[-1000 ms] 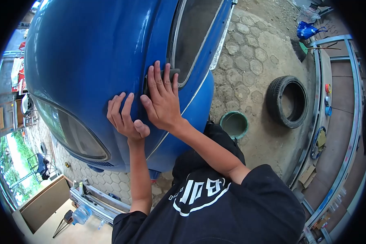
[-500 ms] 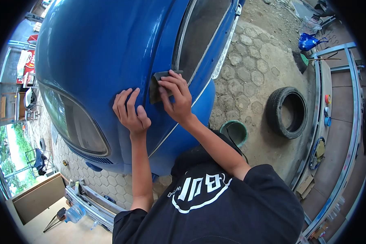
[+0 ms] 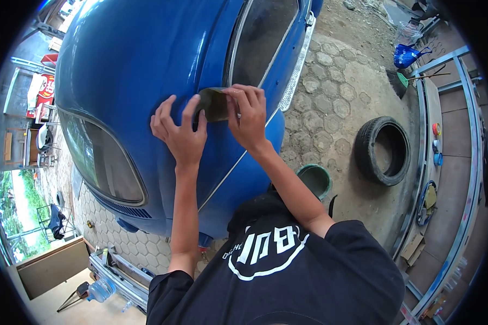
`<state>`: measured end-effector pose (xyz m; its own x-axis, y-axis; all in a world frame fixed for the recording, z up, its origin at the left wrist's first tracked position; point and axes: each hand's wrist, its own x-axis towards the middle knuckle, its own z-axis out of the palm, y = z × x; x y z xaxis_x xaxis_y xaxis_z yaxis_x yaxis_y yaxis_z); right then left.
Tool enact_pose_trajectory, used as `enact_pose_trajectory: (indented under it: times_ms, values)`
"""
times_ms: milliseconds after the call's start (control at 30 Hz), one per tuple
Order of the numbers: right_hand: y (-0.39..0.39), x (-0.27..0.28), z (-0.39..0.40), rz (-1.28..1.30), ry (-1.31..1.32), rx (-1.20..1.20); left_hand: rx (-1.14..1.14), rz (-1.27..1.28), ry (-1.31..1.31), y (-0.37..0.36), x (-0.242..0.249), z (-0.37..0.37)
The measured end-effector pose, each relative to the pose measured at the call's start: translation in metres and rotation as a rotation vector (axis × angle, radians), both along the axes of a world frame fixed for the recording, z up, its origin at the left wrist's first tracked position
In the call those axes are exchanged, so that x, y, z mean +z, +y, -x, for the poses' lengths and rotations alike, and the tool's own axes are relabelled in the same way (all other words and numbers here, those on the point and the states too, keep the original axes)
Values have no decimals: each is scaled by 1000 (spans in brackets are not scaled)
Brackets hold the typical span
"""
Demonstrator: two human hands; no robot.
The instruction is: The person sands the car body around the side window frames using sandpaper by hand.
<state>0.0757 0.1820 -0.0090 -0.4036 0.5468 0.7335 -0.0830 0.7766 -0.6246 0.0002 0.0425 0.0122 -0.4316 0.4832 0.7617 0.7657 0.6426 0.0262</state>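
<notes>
A dark olive-grey sheet that looks like sandpaper (image 3: 214, 105) is held between my hands, curved and lifted off the blue car (image 3: 130, 59). My right hand (image 3: 248, 116) pinches its right edge between thumb and fingers. On the other side, the thumb and index finger of my left hand (image 3: 181, 132) close on the left edge, while its other fingers stay bent and apart over the paint. Both hands are above the body panel between the rear window (image 3: 100, 157) and the side window (image 3: 263, 46).
A green bucket (image 3: 314, 181) stands right of the car on hexagonal paving. Farther right lies a loose tire (image 3: 382, 150). A metal frame (image 3: 466, 162) runs along the right side, and metal bars (image 3: 119, 276) lie at lower left. A blue bag (image 3: 406, 56) sits at upper right.
The sheet has come up off the panel, where my right hand was pressing it. My left hand has moved from resting on the paint to the sheet's left edge.
</notes>
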Motion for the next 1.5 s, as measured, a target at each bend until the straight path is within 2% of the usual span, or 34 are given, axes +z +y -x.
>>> enact_pose_trajectory:
  times_ms: [67, 167, 267, 367, 467, 500, 600, 900, 1067, 1300, 1500]
  values:
    - [4, 9, -7, -13, -63, -50, -24, 112, 67, 4, 1, -1]
    - [4, 15, -9, 348, -174, 186, -1, 133, -11, 11, 8, -2]
    - [-5, 0, -4, 362, -27, 265, 17, 127, -44, 12, 8, -2]
    - [-29, -23, 8, 450, 229, 332, 11, 102, -52, 10, 7, 1]
    - [-43, -40, 12, 264, 129, 269, -18, 103, -61, 4, 6, 4]
    - [-44, -42, 14, 276, 55, 322, -27, 105, -65, 2, 7, 6]
    - [-46, -45, 24, 133, -92, 197, -90, 113, -30, -8, 11, 9]
    - [-60, -49, 38, 83, -287, 125, -230, -35, -63, -26, 3, 18]
    - [-40, -27, 50, 102, -245, 138, -232, -58, -88, -27, 1, 20]
    - [-60, -36, 22, 89, -301, 240, -206, -2, -78, -25, 4, 16]
    - [-33, -26, 14, 97, -80, 83, -195, -34, -107, -29, 1, 17]
